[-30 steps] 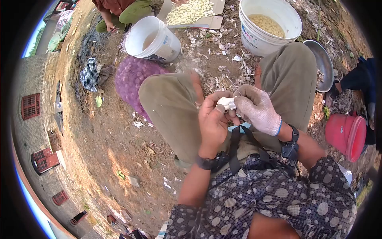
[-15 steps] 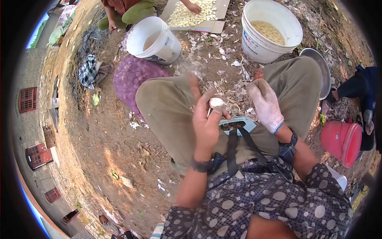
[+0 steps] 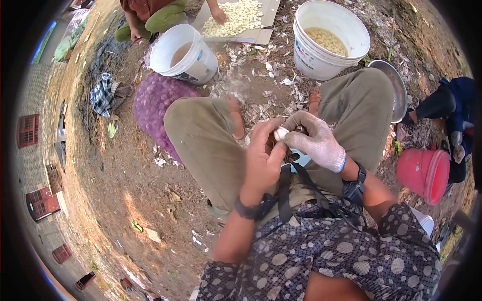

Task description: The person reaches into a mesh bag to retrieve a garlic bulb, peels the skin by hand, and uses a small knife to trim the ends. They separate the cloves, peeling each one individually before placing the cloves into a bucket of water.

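Observation:
A white garlic bulb (image 3: 281, 133) sits between my two hands above my lap. My left hand (image 3: 263, 154) is bare and closed around its left side. My right hand (image 3: 320, 142), in a pale knit glove with a blue cuff edge, pinches it from the right with thumb and fingers. Part of the bulb is covered by the fingers. Below the hands, between my thighs, a light blue container (image 3: 301, 158) shows partly.
Beyond my knees stand a white bucket (image 3: 203, 62) and another white bucket (image 3: 301, 62) with cloves in liquid. A purple mesh sack (image 3: 155, 103) of bulbs lies left. Peeled cloves (image 3: 233, 17) cover cardboard (image 3: 263, 36) by another person's hand (image 3: 219, 16). A red bucket (image 3: 414, 168) stands right.
My gloved right hand has moved left onto the garlic bulb, where it was apart before. The left hand has turned inward with the bulb. The view has shifted slightly.

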Motion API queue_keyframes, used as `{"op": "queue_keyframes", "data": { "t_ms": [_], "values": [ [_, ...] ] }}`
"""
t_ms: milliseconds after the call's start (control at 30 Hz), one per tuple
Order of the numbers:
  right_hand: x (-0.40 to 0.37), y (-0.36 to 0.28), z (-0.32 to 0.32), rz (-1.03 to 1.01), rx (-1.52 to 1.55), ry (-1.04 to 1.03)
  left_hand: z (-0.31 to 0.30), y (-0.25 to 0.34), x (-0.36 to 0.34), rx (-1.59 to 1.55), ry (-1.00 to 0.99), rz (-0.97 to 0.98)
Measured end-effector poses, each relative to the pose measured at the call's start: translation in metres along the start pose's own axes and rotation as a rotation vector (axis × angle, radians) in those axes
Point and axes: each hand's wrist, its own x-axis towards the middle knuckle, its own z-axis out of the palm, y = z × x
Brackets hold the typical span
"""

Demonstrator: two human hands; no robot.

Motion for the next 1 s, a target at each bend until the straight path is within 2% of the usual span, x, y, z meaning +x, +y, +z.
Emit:
{"op": "queue_keyframes", "data": {
  "t_ms": [67, 167, 267, 367, 567, 667, 767, 867, 900, 967, 1000],
  "values": [
    [0.001, 0.000, -0.005, 0.047, 0.048, -0.057, 0.007, 0.013, -0.005, -0.204, 0.072, -0.135],
    [0.001, 0.005, -0.007, 0.156, 0.147, -0.119, -0.001, 0.011, -0.012, -0.128, -0.013, -0.109],
    [-0.002, 0.012, -0.007, 0.281, 0.406, -0.200, -0.003, 0.016, -0.014, -0.021, 0.003, -0.044],
    [-0.004, 0.013, 0.004, 0.272, 0.361, -0.117, -0.014, -0.003, -0.018, 0.132, -0.065, 0.053],
    [0.000, 0.020, 0.014, 0.314, 0.445, 0.000, -0.015, 0.002, -0.009, 0.386, -0.113, 0.288],
    [0.004, 0.022, 0.021, 0.259, 0.369, 0.125, -0.010, -0.002, -0.006, 0.378, -0.078, 0.269],
    [0.011, 0.030, 0.015, 0.132, 0.212, 0.051, 0.001, -0.016, -0.005, -0.109, 0.055, 0.117],
    [0.014, 0.010, 0.022, 0.121, 0.227, 0.205, 0.004, -0.002, -0.002, -0.518, 0.133, -0.028],
    [0.015, 0.012, 0.020, 0.102, 0.198, 0.208, 0.002, -0.005, 0.001, -0.506, 0.120, -0.007],
    [0.016, 0.018, 0.015, 0.061, 0.134, 0.214, 0.000, -0.001, 0.001, -0.605, 0.136, -0.097],
    [0.015, 0.020, 0.016, -0.044, 0.020, 0.219, -0.001, 0.002, 0.002, -0.655, 0.145, -0.140]
  ]
}}
